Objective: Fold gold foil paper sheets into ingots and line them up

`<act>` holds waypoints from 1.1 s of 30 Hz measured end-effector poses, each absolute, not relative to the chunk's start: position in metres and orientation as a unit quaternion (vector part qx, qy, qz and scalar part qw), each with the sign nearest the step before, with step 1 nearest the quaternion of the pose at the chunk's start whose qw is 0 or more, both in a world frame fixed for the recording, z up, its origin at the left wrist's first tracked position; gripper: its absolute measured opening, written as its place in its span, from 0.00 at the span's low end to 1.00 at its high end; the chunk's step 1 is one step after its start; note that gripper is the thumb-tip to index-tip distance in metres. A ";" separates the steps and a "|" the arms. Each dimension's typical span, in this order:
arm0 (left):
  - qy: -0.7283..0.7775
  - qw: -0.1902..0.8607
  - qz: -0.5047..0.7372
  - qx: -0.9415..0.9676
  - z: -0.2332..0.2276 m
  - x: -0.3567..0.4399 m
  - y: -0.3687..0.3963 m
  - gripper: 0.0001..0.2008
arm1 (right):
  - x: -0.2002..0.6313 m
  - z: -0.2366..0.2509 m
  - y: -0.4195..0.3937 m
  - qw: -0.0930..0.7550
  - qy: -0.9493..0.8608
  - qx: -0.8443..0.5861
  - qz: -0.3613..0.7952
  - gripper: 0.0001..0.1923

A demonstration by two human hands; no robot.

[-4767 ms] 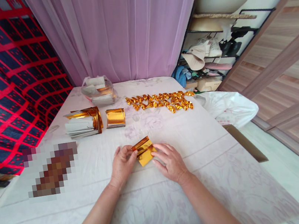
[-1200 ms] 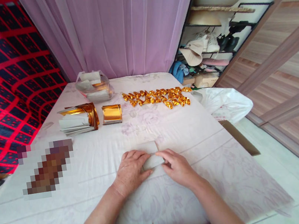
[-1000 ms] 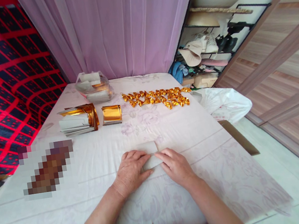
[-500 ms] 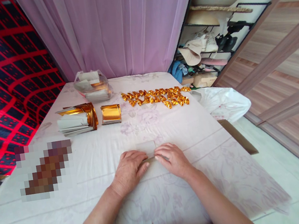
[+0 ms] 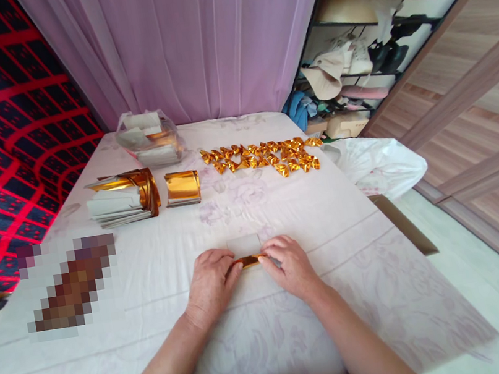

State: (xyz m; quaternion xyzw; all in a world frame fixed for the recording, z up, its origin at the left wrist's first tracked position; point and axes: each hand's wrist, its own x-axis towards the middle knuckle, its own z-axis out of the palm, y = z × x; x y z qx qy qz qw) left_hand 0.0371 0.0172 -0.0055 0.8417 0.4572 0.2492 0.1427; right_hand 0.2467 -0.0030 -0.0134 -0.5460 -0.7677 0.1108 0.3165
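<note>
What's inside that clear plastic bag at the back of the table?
The clear plastic bag holds stacked grey paper sheets with some shiny gold paper showing; whatever lies beneath them is covered.

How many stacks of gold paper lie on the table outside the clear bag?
2: a larger stack in front of the clear bag, with a smaller stack to its right. The pixelated patch may hide others.

Pile (image 5: 124, 197) left on table (image 5: 262, 335); stack (image 5: 183, 188) right of pile; bag (image 5: 148, 138) behind; paper (image 5: 252, 261) in front

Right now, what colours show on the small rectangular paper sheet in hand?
Small rectangular paper sheet: pale grey, shiny gold along its near edge; head view.
</note>
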 end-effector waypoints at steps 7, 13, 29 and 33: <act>0.484 0.109 0.248 0.832 -0.009 0.038 0.017 0.07 | 0.239 -0.016 -0.003 0.325 -0.744 -0.581 0.061 0.11; 0.409 0.025 0.264 0.873 0.001 0.044 0.007 0.11 | 0.236 -0.013 -0.002 0.304 -0.743 -0.593 0.063 0.11; 0.399 0.022 0.147 0.905 -0.011 0.055 -0.026 0.21 | 0.237 -0.013 -0.002 0.315 -0.735 -0.597 0.061 0.07; 0.409 0.025 0.154 0.899 -0.015 0.056 -0.027 0.21 | 0.237 -0.015 -0.002 0.318 -0.736 -0.595 0.058 0.07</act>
